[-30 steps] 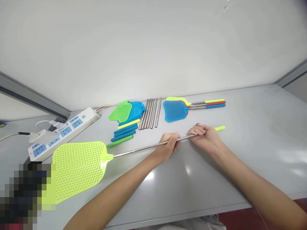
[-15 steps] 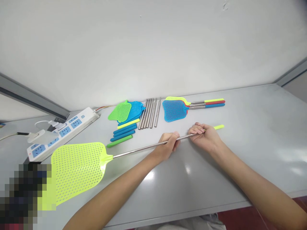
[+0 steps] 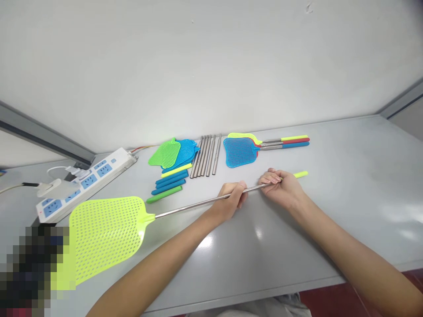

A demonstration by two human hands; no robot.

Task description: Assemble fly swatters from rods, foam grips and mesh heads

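Note:
A fly swatter [image 3: 109, 235] with a yellow-green perforated head lies across my view, its thin metal telescopic rod stretched out long. My left hand [image 3: 231, 200] is closed around the middle of the rod. Farther right, my right hand [image 3: 280, 187] grips the rod near the yellow handle, whose end sticks out beyond the palm. Behind my hands lie assembled swatters, with a blue head [image 3: 240, 152] on top and yellow, red and blue handles [image 3: 295, 144] side by side. Part of the held swatter's head is covered by a pixelated patch at lower left.
Several metal rods [image 3: 206, 156] lie in a row by the wall. Left of them are a green swatter head [image 3: 164, 153], a blue swatter head [image 3: 187, 152] and several coloured handle sleeves [image 3: 170, 181]. A white power strip [image 3: 87, 182] with plugs stands at left on the grey table [image 3: 346, 176].
Both hands keep the same grip on the swatter. The whole view has shifted very slightly; nothing else visibly differs.

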